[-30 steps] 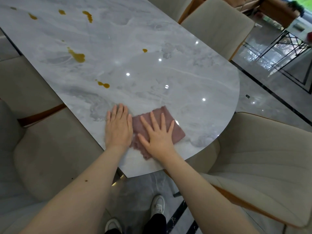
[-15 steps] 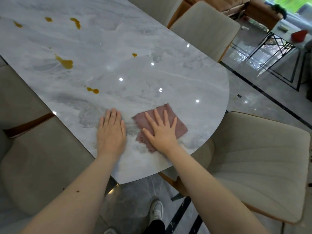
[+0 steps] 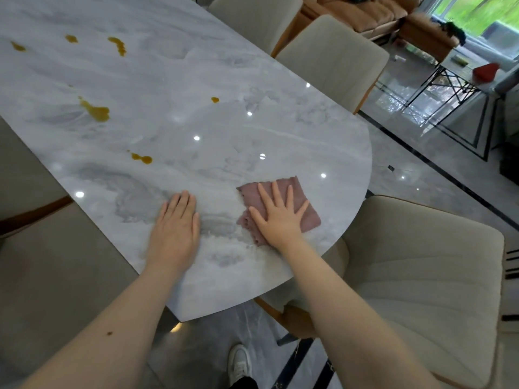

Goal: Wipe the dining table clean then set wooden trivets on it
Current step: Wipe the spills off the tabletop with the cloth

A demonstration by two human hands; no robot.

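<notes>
I saw the grey marble dining table (image 3: 174, 88), glossy and round-ended, spotted with amber spills (image 3: 97, 110); the mauve cloth (image 3: 306, 217) lay flat and spread near its rounded end.

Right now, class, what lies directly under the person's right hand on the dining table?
The right hand lies flat, fingers spread, on a pink cloth, which lies on the marble table. Whether any spill remains beneath the cloth cannot be seen; the cloth covers that patch.
</notes>
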